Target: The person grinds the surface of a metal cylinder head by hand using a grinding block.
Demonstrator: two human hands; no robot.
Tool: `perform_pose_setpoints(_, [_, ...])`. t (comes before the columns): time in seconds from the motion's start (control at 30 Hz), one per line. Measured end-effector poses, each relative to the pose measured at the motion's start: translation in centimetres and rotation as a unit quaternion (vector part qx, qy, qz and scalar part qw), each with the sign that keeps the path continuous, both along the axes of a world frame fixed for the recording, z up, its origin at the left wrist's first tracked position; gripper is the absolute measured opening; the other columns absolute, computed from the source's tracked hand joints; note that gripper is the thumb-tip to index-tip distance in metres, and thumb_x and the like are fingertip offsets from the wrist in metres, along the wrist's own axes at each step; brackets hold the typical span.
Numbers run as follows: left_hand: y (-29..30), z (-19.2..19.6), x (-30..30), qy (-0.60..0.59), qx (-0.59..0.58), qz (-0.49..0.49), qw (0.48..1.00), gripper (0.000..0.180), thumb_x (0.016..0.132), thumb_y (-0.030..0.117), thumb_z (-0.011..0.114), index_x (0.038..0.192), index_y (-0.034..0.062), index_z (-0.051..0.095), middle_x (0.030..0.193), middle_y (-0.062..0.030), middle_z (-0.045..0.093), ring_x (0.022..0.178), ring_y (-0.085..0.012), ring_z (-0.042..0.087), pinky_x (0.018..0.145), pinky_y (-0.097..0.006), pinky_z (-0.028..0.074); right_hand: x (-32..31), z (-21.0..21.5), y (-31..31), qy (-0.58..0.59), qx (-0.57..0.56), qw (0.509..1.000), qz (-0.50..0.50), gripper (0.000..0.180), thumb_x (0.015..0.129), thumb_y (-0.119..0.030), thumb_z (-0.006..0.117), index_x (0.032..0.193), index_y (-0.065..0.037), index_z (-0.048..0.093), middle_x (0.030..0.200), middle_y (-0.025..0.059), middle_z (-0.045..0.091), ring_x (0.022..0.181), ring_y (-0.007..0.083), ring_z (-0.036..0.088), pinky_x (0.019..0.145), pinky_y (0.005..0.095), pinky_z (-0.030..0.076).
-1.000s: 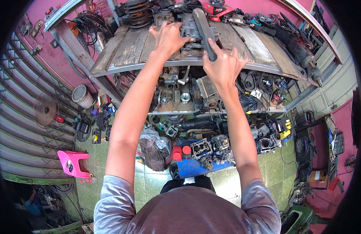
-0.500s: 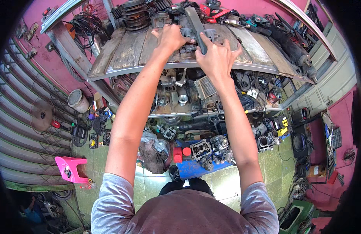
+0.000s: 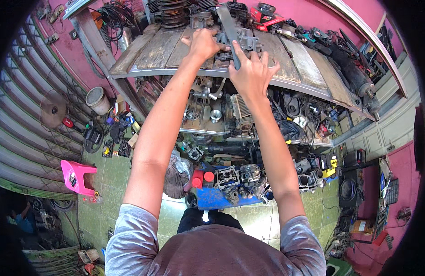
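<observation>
The person is working a grey engine casting on the wooden bench, and the step in hand looks like loosening or tightening something on it with a long flat metal bar. The right hand is closing around the near end of that bar, fingers wrapped on it. The left hand is pressing on the left side of the casting, fingers curled over its edge, seemingly steadying it. The casting is sitting near the back middle of the bench, with a finned cylinder standing just left of it.

As a judgement, the next move is calling for a firm turn or pull on the bar while the left hand is holding the casting from sliding.

Below the casting, a shelf under the bench is holding loose engine parts. Further below, a blue tray on the floor is carrying cylinder heads and two red caps. Far left of the casting, a grey bucket is standing by the wall; I cannot tell what is in it.
</observation>
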State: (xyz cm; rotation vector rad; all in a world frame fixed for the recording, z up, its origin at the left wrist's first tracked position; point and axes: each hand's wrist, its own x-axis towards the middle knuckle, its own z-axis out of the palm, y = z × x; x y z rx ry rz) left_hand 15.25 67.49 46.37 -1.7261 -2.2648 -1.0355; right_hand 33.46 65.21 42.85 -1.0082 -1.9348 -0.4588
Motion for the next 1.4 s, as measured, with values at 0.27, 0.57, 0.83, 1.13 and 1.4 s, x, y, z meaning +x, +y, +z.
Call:
perform_pose_setpoints(0.27, [-1.4,-0.9,0.5,0.036,0.025,0.004,0.999,0.074,0.061,0.054,0.092,0.118,0.0109,0.076,0.129,-0.0079,0.070,0.127,-0.0316,0.059,0.101,-0.073,0.029,0.5,0.8,-0.3,0.048,-0.031,0.998,0.026,0.052,0.078,-0.032,0.075,0.125,-0.010,0.070,0.099,0.0110,0.075,0.109,0.0297,0.059,0.106,0.0609,0.028])
perform_pose_setpoints(0.57, [-1.2,-2.6,-0.2,0.082,0.084,-0.031,0.993,0.066,0.064,0.055,0.090,0.112,0.0118,0.077,0.131,-0.0093,0.067,0.136,-0.0250,0.051,0.105,-0.072,0.020,0.6,0.8,-1.8,0.026,0.015,1.000,0.010,0.047,0.091,-0.031,0.068,0.136,-0.017,0.064,0.087,0.0129,0.077,0.113,0.0305,0.062,0.108,0.0691,0.022])
perform_pose_setpoints(0.83, [-1.2,-3.0,-0.1,0.105,0.113,-0.039,0.987,0.054,0.065,0.040,0.090,0.107,0.0087,0.079,0.130,-0.0088,0.068,0.133,-0.0249,0.053,0.104,-0.066,0.022,-0.7,0.9,-4.8,-0.050,-0.040,0.997,-0.047,0.046,0.089,-0.029,0.069,0.134,-0.017,0.066,0.087,0.0143,0.074,0.112,0.0303,0.061,0.106,0.0700,0.024])
perform_pose_setpoints(1.13, [-2.8,-3.0,0.5,0.076,0.111,-0.034,0.990,0.055,0.063,0.039,0.090,0.108,0.0091,0.079,0.138,-0.0143,0.064,0.138,-0.0254,0.051,0.107,-0.064,0.022,2.1,-0.2,-7.4,0.022,-0.014,1.000,-0.011,0.043,0.088,-0.031,0.070,0.130,-0.020,0.070,0.077,0.0121,0.073,0.097,0.0282,0.067,0.105,0.0637,0.029])
perform_pose_setpoints(1.4, [-2.7,-3.5,0.4,0.036,0.115,-0.031,0.992,0.057,0.062,0.036,0.085,0.112,0.0094,0.079,0.138,-0.0201,0.063,0.138,-0.0262,0.052,0.108,-0.063,0.020,-0.6,-0.5,-5.9,0.010,0.020,1.000,0.015,0.049,0.085,-0.026,0.071,0.129,-0.007,0.068,0.071,0.0137,0.072,0.104,0.0299,0.064,0.105,0.0679,0.025])
